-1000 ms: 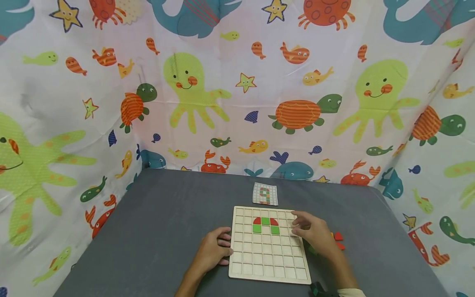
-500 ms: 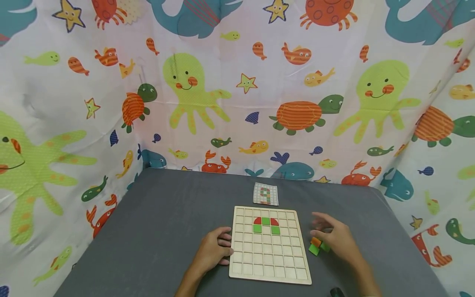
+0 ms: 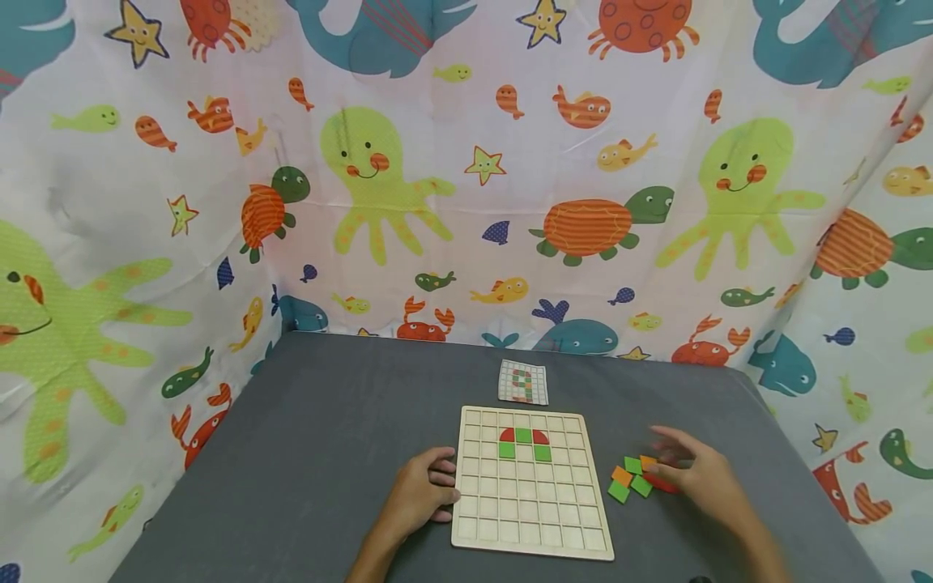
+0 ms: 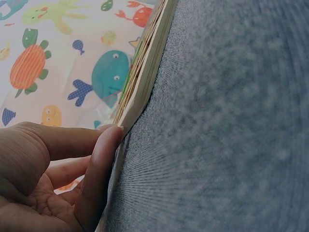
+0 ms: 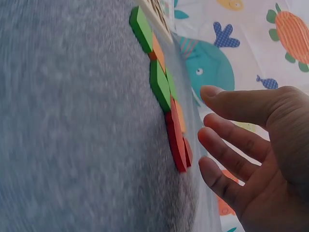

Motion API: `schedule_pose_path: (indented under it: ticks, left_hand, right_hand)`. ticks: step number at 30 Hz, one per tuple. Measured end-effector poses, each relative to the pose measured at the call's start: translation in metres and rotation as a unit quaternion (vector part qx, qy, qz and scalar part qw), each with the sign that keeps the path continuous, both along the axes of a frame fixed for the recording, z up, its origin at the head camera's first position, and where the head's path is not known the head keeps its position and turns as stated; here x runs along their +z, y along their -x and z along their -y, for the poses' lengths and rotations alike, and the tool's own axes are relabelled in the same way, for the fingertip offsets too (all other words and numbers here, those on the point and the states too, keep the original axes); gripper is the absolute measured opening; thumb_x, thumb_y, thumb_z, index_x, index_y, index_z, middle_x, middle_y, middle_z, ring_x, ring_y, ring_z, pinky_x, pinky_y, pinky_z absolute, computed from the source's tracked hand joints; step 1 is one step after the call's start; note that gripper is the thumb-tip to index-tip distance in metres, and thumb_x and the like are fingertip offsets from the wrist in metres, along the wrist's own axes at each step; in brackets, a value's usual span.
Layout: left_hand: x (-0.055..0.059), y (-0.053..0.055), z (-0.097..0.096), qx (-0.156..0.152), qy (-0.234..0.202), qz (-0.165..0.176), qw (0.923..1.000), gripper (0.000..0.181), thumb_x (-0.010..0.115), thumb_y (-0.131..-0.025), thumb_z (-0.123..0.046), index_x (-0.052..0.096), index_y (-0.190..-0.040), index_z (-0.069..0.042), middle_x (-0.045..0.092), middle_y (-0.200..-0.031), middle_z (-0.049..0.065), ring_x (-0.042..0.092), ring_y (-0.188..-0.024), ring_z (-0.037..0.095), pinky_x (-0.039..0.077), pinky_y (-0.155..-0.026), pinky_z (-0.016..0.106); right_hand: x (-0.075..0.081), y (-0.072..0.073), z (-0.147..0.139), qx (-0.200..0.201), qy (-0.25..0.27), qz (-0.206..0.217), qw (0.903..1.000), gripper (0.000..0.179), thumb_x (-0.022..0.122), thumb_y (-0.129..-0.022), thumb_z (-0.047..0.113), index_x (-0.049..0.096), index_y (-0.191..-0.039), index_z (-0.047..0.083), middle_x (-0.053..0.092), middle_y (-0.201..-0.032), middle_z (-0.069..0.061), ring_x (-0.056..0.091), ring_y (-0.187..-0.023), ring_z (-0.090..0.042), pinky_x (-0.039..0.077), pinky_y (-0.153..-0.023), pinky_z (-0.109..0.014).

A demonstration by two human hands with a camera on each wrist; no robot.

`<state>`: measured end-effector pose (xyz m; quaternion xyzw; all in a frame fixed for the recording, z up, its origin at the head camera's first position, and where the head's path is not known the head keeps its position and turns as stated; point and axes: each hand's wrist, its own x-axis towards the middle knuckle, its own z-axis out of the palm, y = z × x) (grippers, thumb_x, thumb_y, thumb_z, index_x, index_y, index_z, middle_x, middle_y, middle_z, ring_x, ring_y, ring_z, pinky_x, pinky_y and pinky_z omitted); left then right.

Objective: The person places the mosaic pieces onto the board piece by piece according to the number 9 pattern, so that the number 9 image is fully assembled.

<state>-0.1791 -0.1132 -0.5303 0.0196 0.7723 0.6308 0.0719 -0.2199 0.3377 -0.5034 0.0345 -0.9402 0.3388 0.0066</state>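
Observation:
A wooden grid board [image 3: 532, 510] lies on the grey table, with a small arch of green squares [image 3: 523, 436] and red quarter-round pieces [image 3: 540, 437] set in its upper rows. My left hand [image 3: 417, 490] rests against the board's left edge, thumb and fingertips touching the rim; the left wrist view shows them at its corner. My right hand [image 3: 703, 478] hovers with parted fingers and holds nothing, right of the board. Beside it lie loose green tiles [image 3: 619, 491], orange tiles [image 3: 622, 475] and red pieces [image 5: 176, 137]. The hand partly covers the red ones in the head view.
A small pattern card [image 3: 522, 383] with a coloured grid figure lies behind the board. A curtain [image 3: 466, 202] printed with sea animals stands around the back and sides of the table [image 3: 350, 405]. A dark object [image 3: 700, 579] shows at the bottom edge.
My right hand has moved from the board's upper right edge rightward to the loose pieces, uncovering the green and orange tiles. My left hand has stayed at the board's left edge.

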Motion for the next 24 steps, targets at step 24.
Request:
schedule_pose_path:
  ticks: [24]
  left_hand:
    - [0.002, 0.000, -0.001, -0.001, 0.008, 0.008, 0.9999, 0.067, 0.080, -0.080, 0.009, 0.061, -0.144, 0.000, 0.067, -0.119, 0.014, 0.070, -0.097, 0.022, 0.065, -0.056, 0.039]
  right_hand:
    - [-0.004, 0.000, -0.021, -0.025, -0.006, 0.055, 0.9981, 0.066, 0.084, -0.089, 0.011, 0.055, -0.147, -0.003, 0.072, -0.117, -0.019, 0.070, -0.093, -0.022, 0.058, -0.070, -0.026]
